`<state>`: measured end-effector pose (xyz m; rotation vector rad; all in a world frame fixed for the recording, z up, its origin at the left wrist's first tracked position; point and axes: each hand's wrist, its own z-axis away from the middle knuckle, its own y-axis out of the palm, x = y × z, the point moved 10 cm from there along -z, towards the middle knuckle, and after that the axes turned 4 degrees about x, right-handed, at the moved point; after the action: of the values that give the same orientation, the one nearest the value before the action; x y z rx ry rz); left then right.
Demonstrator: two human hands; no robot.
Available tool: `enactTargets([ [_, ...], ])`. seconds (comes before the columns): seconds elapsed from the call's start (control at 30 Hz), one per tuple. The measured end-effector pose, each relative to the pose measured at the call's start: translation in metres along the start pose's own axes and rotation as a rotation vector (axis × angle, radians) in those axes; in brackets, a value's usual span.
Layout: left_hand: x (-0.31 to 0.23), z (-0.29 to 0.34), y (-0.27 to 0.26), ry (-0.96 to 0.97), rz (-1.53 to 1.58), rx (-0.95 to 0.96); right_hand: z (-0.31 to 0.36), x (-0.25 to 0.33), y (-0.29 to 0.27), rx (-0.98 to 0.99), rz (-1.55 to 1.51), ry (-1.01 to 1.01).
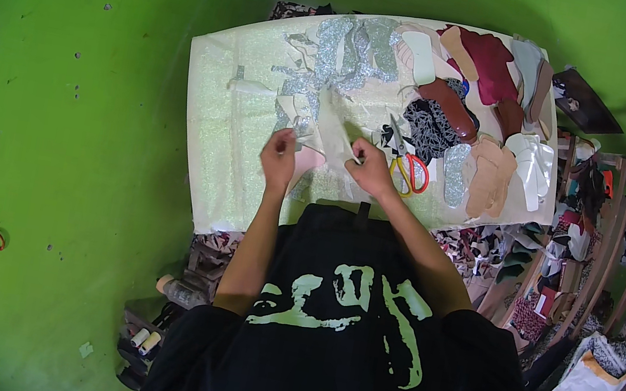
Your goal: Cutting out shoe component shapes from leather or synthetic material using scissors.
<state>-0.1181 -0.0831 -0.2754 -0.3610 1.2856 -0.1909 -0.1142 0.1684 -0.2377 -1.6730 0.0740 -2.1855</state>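
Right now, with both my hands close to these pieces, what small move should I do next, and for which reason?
I would probably slide the scissors a little further from your right hand: they lie just beside it, on its right, while it works at the pale sheet, so a sideways move might bump them.
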Motion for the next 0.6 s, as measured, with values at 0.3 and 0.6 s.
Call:
enactTargets([
  [0.3,-0.004,0.019,0.057,-0.478,0.774,0.180,0.037,0.101,0.017,0.032,0.666,-0.598],
  [0.6,-0.010,0.016,0.054,-0.393,1.154,0.208,0.040,0.087,0.028,0.161,0.782,-0.590],
])
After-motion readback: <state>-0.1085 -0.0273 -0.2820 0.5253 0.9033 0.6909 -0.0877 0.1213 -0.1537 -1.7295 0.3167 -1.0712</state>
